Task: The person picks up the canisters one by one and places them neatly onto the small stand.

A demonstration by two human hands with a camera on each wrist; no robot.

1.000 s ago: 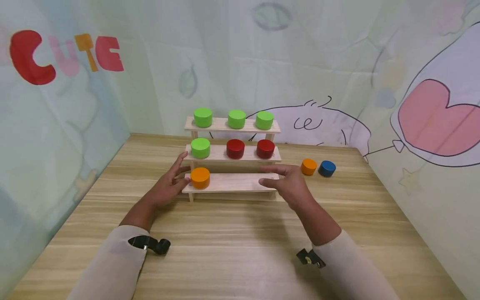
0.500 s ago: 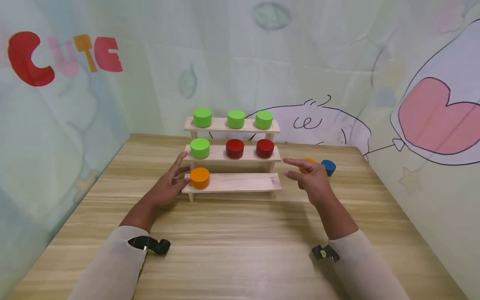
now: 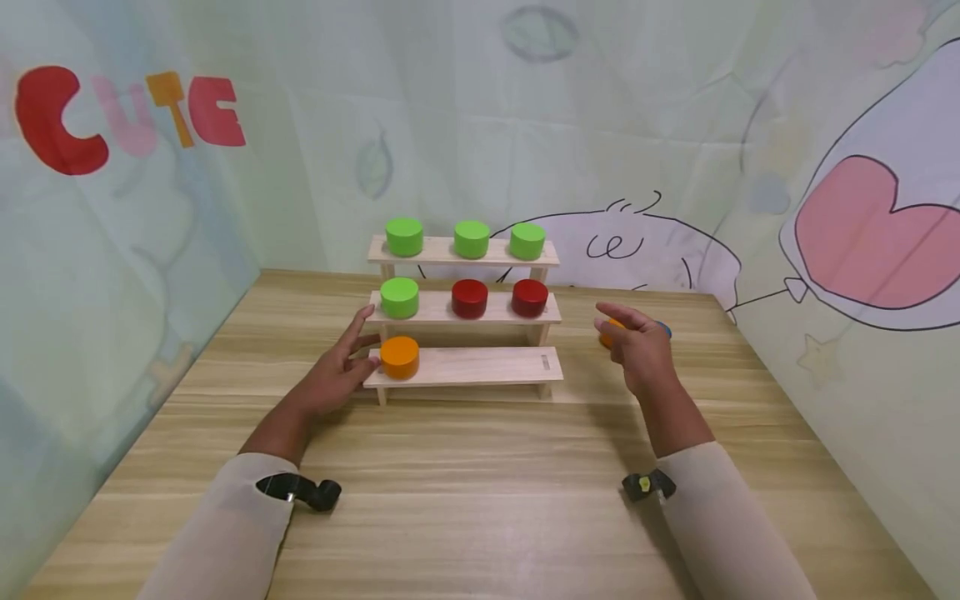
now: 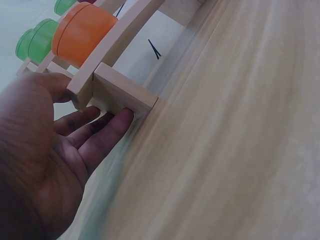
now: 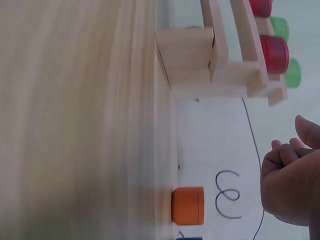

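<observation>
A three-tier wooden rack (image 3: 480, 367) carries round blocks. My left hand (image 3: 335, 377) holds its left end, thumb over the lowest shelf's end and fingers (image 4: 110, 137) beneath, against the leg. Beside that thumb sits an orange block (image 3: 400, 357). The middle shelf bears a green block (image 3: 400, 298) and two red blocks, one red block (image 3: 529, 298) at its right end. My right hand (image 3: 643, 354), fingers loosely bent and holding nothing, hovers right of the rack. It partly covers a second orange block (image 5: 188, 206) and a blue block (image 3: 663, 330) in the head view.
Three green blocks, one of them a middle green block (image 3: 471, 239), stand on the top shelf. Everything rests on a wood-grain table (image 3: 465, 492). A printed cloth backdrop (image 3: 450, 108) rises behind and at both sides.
My right hand has moved right, from the lowest shelf's right end to above the loose orange and blue blocks, and its fingers have bent more. The left hand stays put.
</observation>
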